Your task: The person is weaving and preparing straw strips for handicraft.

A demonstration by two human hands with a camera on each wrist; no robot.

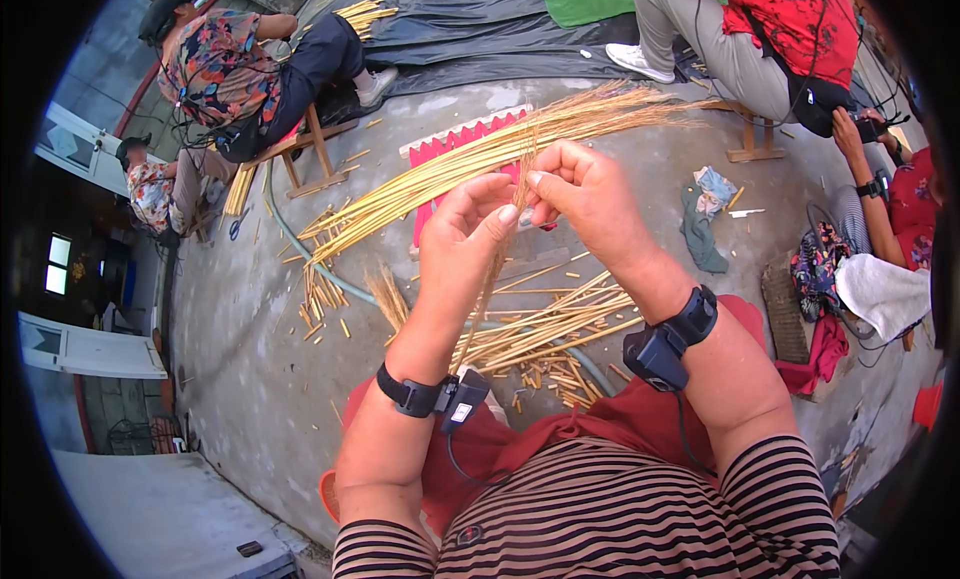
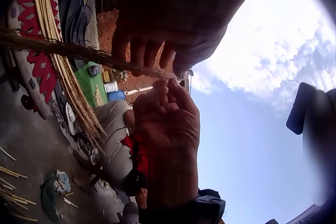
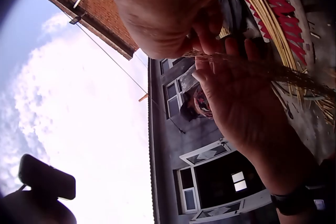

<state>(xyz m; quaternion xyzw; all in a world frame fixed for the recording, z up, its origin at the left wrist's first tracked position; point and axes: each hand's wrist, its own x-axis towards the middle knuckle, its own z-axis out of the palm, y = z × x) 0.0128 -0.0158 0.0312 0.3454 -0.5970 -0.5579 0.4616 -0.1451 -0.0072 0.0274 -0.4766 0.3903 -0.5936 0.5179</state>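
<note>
Person in a black-and-tan striped knit top [image 1: 600, 504] working over a grey concrete floor [image 1: 250, 319]. Ctr of frame: a thin bundle of wispy brown stalks [image 1: 491, 275] slants up from lower ctr to both hands. R hand [image 1: 592, 197] pinches its feathery end, a narrow grip; L hand [image 1: 458, 227] is against the strands, fingers loosely bent, & I can't tell if that grip closes. Prob. partway along: long yellow stalks w/ brushy tops [image 1: 420, 196] lie roughly aligned, upper ctr, across a pink zigzag-edged strip [image 1: 450, 142], so that batch looks sorted. Short yellow cut stubs [image 1: 320, 297], left of ctr, suggest some trimming's done. Loose bare yellow stalks [image 1: 560, 324], lower ctr, look left to do. Writing: none legible; white label [image 1: 461, 412] on the black L wrist unit [image 1: 472, 389] & small dark badge [image 1: 470, 535], bottom of frame, too tiny to read.
</note>
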